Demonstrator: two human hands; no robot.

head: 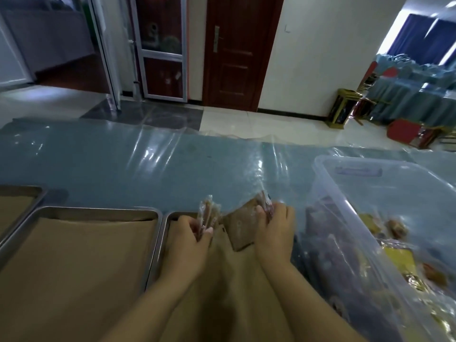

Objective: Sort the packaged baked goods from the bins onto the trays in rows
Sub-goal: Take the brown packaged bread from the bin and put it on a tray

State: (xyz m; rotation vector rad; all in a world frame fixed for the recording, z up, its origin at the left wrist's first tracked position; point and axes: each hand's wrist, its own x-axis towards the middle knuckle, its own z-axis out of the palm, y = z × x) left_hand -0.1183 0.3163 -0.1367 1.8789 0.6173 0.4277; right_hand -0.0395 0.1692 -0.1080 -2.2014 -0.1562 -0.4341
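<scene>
Both hands are gripping wrapped pastries above a paper-lined tray (pixel 164 233), left hand (pixel 190 236) holding several packets (pixel 209 213), right hand (pixel 274 233) pinching one brown packet (pixel 240 228); slick wrappers could be slipping loose.

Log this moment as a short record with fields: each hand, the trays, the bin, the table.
left hand: grips a small stack of wrapped packets, held upright over the right tray
right hand: grips a wrapped brown piece over the same tray
right tray: lined with brown paper, partly hidden by the arms
middle tray: paper-lined, no packets on it
left tray: only a corner in view
bin: clear plastic, right of the trays, holds wrapped goods
table: blue cloth under clear film
</scene>
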